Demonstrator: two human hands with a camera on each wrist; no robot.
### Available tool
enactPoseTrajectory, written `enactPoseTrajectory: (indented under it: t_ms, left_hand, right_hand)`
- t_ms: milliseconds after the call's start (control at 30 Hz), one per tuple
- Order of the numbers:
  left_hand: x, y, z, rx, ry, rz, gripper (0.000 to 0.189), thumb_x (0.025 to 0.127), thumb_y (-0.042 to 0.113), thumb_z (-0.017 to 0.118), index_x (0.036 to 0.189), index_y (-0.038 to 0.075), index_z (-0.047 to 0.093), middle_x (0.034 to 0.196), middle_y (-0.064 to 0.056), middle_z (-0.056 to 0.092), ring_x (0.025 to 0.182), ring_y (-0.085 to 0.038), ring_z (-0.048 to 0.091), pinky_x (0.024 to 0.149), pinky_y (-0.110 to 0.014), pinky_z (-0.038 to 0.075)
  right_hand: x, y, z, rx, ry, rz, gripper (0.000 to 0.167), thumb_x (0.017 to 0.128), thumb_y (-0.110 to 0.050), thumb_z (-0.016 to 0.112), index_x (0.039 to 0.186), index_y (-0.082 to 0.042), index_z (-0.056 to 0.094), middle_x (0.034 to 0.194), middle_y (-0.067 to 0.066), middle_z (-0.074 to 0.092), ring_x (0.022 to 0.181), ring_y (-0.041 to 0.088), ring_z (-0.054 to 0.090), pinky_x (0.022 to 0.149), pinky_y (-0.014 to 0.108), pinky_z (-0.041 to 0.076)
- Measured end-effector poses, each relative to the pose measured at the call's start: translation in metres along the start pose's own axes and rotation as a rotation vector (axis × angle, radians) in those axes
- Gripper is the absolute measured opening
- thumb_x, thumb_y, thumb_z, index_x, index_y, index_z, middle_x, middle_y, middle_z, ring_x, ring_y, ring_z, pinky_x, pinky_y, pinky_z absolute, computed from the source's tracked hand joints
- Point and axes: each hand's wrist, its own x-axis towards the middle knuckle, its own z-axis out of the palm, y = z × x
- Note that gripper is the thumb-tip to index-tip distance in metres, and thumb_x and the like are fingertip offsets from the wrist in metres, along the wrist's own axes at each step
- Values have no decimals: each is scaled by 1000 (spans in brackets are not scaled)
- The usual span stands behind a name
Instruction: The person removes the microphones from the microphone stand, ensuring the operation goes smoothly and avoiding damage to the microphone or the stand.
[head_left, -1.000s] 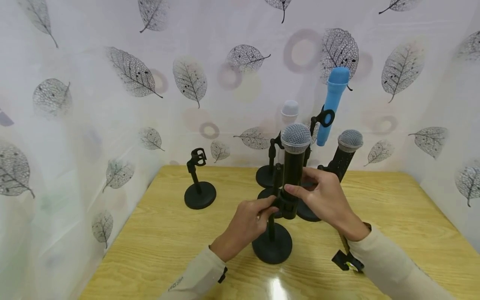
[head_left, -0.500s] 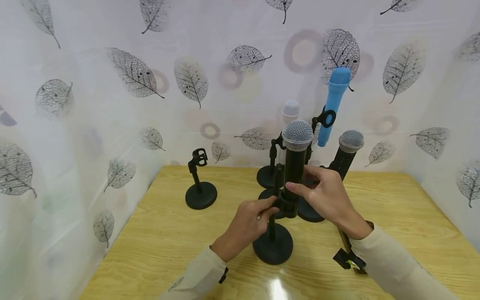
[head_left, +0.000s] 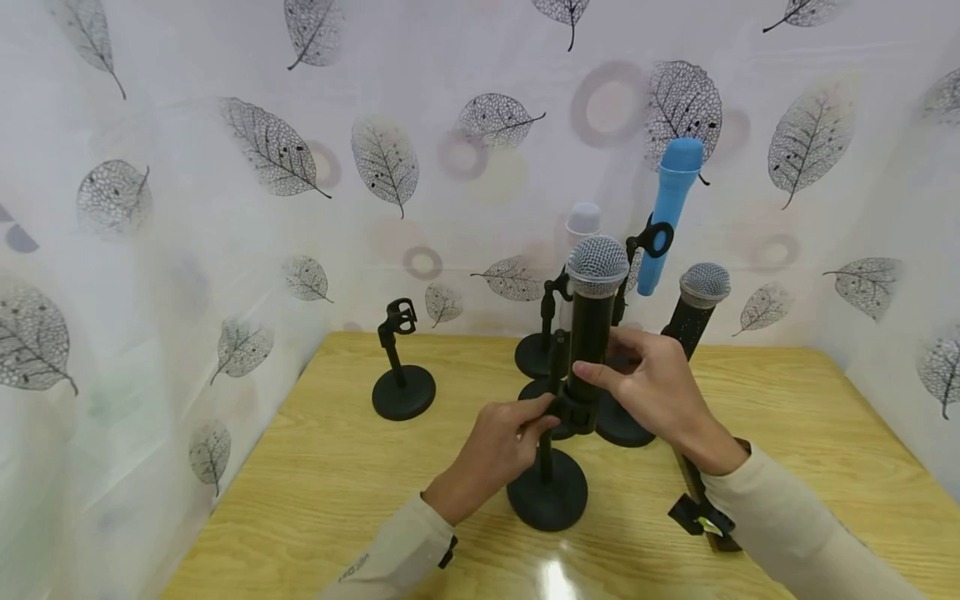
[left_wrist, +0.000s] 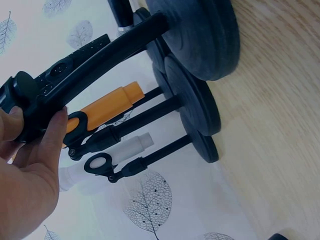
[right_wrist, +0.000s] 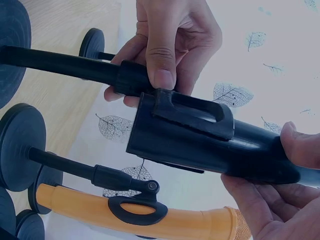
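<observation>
In the head view my right hand (head_left: 660, 396) holds a black microphone (head_left: 591, 325) with a silver mesh head, its thumb across the near side. The microphone stands upright, mesh end up. Its lower end sits in the clip (right_wrist: 192, 120) of a black desk stand (head_left: 547, 492); in the right wrist view the clip wraps round the barrel. Just below the clip, my left hand (head_left: 495, 450) pinches the stand's joint between thumb and fingers. The stand's round base is on the wooden table. Part of the right hand's fingers is hidden behind the microphone.
Behind are a blue microphone (head_left: 667, 208), a white microphone (head_left: 583, 218) and another black microphone (head_left: 693, 308), on stands. A stand without a microphone (head_left: 401, 375) is at the left. The table (head_left: 315, 500) meets a leaf-patterned curtain (head_left: 450, 50). One clipped microphone (right_wrist: 185, 220) looks orange in the wrist views.
The held microphone and my right hand have risen slightly in the head view. My left hand keeps its pinch on the stand, and the stand's base stays put.
</observation>
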Motion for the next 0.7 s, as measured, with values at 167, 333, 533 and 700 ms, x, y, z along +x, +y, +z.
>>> enactPoseTrajectory:
  t_ms: [167,333,533,700]
  left_hand:
    - [0,1,1,6,10,18,27,98,10,67,124,4,71,96,-5,75,74,-9,69,66,-11,51]
    - [1,1,2,7,13,18,27,98,9,67,124,3,71,98,-6,75,77,-8,70,67,-11,51]
    - [1,2,2,12,15,3,26,98,10,67,123,3,71,101,-6,75,81,-7,70,68,-11,52]
    - [1,3,2,11,14,1,26,99,11,67,124,3,71,99,-6,75,78,-7,69,68,-11,52]
  right_hand:
    - [1,-2,-3,0,-8,0,24,90,-16,79,110,-3,74,89,6,73,80,18,72,72,33,60]
    - [2,-5,-5,-2,-15,3,26,90,-17,79,112,-2,73,90,6,74,80,19,72,72,37,60]
    - [-1,-3,-7,29,-37,16,28,92,-22,78,113,-4,71,95,7,73,86,20,73,77,36,61]
    - [-10,8,-2,79,-60,34,37,91,-21,80,121,-3,68,101,8,72,92,22,73,80,32,60]
